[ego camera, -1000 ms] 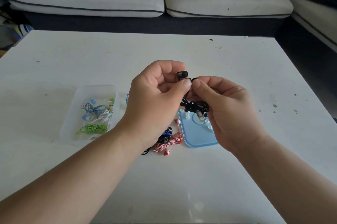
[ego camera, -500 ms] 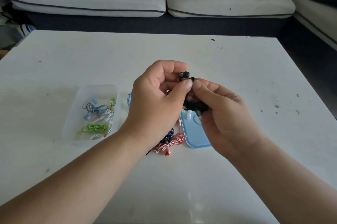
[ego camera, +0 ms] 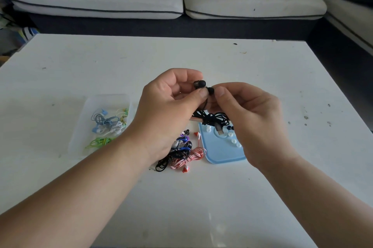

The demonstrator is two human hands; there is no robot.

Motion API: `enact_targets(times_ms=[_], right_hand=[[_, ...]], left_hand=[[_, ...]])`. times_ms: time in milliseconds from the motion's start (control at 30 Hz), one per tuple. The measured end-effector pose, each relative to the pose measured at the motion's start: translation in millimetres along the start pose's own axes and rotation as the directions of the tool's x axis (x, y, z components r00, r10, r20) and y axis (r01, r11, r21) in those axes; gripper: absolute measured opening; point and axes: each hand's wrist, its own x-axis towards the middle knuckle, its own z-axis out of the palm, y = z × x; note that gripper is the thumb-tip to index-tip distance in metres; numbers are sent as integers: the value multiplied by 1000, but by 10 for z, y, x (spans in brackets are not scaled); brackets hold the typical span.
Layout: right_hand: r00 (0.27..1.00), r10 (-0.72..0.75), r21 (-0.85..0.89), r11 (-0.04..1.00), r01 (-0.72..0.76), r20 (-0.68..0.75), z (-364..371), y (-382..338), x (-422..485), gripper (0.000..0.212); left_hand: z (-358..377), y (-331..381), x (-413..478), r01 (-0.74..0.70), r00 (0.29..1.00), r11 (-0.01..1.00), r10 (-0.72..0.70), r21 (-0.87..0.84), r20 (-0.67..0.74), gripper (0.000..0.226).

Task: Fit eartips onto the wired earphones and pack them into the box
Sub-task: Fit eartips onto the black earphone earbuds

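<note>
Above the table [ego camera: 262, 78] | left hand [ego camera: 167, 110] pinches black earphones [ego camera: 210, 117] | right hand [ego camera: 256, 118] pinches them too

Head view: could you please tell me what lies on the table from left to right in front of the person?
Clear box with coloured earphones → loose pile of earphones → blue tray with eartips. Left out: the left hand and right hand pinching the black earphones, which overlap these.

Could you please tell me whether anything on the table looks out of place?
Slightly: a tangled heap of earphones lies loose on the table between the clear box and the blue tray, and dark specks mark the table's right side.
</note>
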Motion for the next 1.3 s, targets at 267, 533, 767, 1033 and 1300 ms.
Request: enact_targets(times_ms=[267,533,767,1033,1300], right_hand=[[950,205,205,945,-254,235,-157,-66,105,25],[957,149,73,982,-172,249,-212,-134,108,15],[979,-31,-333,938,98,202,-242,-162,83,13],[859,-352,-558,656,509,371,-195,-37,52,12],[991,83,-145,987,-66,110,-125,-35,33,7]], left_hand=[[-65,75,24,93,986,994,-83,-60,147,27],[-84,103,20,-48,984,992,27,117,174,28],[-111,175,1,216,957,976,-220,40,187,24],[-151,231,30,496,856,867,-476,-58,202,23],[-142,155,3,108,977,988,-126,108,174,26]])
